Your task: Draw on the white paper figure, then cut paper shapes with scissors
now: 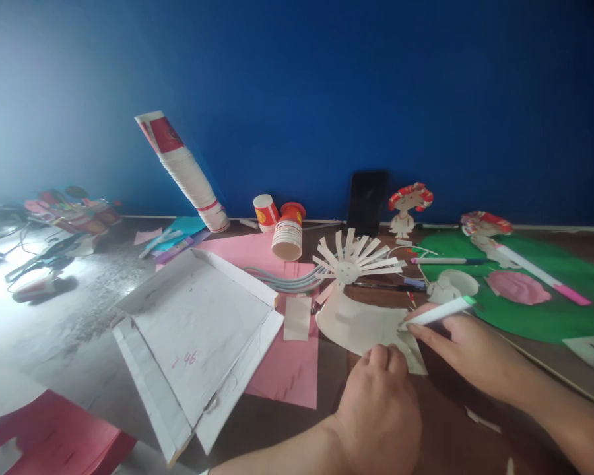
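Note:
A curved, off-white paper cutout (359,321) lies on the dark table in front of me. My right hand (443,330) grips a white marker with a green end (440,310), its tip at the cutout's right part. Curled into a fist, my left hand (380,396) presses on the cutout's near edge; its fingertips are hidden. Just behind stands a paper figure with spread white strips for hair and a drawn face (347,270). To the right, a white paper cup piece (453,285) and a pink crumpled piece (519,287) sit on a green round sheet (569,323).
A shallow white cardboard tray (202,330) lies left over pink paper (292,376). Behind are a tall leaning cup stack (188,175), smaller cups (287,241), a black phone (367,201) and a red-haired paper figure (403,221). A pink-capped marker (544,274) lies right.

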A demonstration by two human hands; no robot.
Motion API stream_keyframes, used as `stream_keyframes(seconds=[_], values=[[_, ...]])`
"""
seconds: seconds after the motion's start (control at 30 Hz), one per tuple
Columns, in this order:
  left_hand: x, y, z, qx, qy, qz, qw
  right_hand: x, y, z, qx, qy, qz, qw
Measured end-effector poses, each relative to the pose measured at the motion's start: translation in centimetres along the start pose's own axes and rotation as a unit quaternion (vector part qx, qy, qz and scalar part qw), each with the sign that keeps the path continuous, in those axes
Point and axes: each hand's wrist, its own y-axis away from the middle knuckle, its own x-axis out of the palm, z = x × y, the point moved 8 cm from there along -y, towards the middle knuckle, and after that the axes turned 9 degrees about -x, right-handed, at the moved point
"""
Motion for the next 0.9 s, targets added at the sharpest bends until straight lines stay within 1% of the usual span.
stream_keyframes(seconds=[0.5, 0.9], values=[[0.24, -0.15, 0.18, -0.007, -0.002, -0.015, 1.0, 0.01, -0.07, -0.24, 0.007, 0.006, -0.007, 1.0], [0.05, 0.04, 0.02, -0.003, -0.006, -0.026, 1.0, -0.11, 0.03, -0.74, 0.011, 0.016, -0.016, 1.0]])
